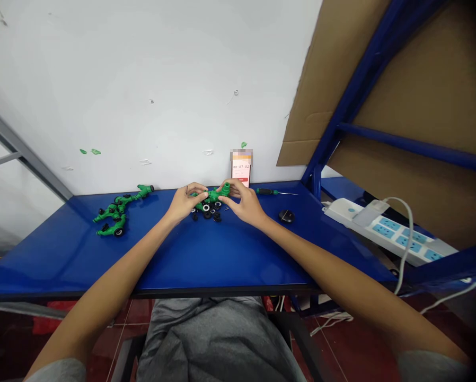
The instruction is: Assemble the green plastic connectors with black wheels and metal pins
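Observation:
Over the pile on the table, a green plastic piece like a pipe fitting (214, 196) is held between my two hands. My left hand (185, 201) is closed, with thumb and fingers pinching its left end. On its right side, the fingers and thumb of my right hand (244, 202) are closed on it, and its ribbed round end points up. Beneath lie small black parts (217, 217), black and white rings (206, 208) and more green pieces, partly covered by the hands. What the left fingertips press on is partly hidden.
Several green fittings with black parts (121, 207) lie on the left of the blue table (222, 254). A phone (241, 168) showing a timer leans on the wall. To the right are a screwdriver (266, 191), a small black round object (286, 216) and a white power strip (381, 225).

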Available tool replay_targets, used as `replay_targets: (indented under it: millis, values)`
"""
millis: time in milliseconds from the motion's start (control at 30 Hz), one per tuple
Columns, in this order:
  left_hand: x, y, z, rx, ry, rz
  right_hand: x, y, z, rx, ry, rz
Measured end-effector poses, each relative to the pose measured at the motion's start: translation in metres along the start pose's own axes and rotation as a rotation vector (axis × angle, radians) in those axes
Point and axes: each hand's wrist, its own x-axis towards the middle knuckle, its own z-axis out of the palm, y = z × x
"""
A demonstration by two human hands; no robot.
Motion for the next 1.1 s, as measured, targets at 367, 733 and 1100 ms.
replay_targets:
  millis: [367, 733, 1100]
  values:
    - [-0.008, 0.007, 0.001, 0.192, 0.095, 0.183, 0.006, 0.012, 0.003, 0.13, 0.095, 0.141]
    - [-0.004, -0.003, -0.006, 0.345, 0.056, 0.158, 0.014, 0.03, -0.011, 0.271, 0.316, 0.358]
    - [-0.004, -0.006, -0.003, 0.45, -0.058, 0.188, 0.012, 0.027, -0.006, 0.285, 0.243, 0.354]
